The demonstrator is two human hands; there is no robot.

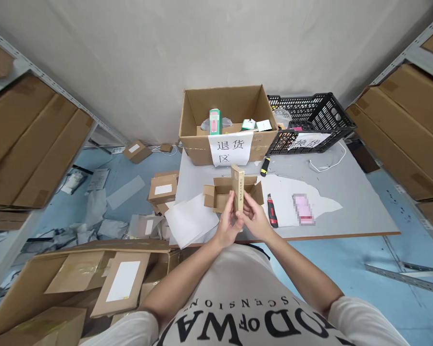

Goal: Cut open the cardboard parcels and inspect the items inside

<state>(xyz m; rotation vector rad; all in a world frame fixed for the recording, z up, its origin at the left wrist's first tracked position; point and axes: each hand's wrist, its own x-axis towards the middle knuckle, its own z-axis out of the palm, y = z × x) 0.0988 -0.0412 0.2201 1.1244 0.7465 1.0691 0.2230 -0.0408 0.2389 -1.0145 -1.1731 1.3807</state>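
A slim beige box (238, 185) with dark characters printed down its narrow side stands upright between my hands. My left hand (228, 226) grips its lower left side, and my right hand (255, 218) has its fingers and thumb on the lower right. Whether it could be a thick book, I cannot tell. Just behind it on the table lies a small open carton (209, 196) with its flaps spread, partly hidden by my hands. A red and black utility knife (272, 211) rests to the right of my right hand.
At the table's back stand a large cardboard box (197, 146) of small packages and a black crate (310, 144). A yellow and black knife (265, 166), white papers (191, 221) and a blurred pink item (303, 207) lie on the table (361, 211). A parcel-filled carton (32, 283) is lower left.
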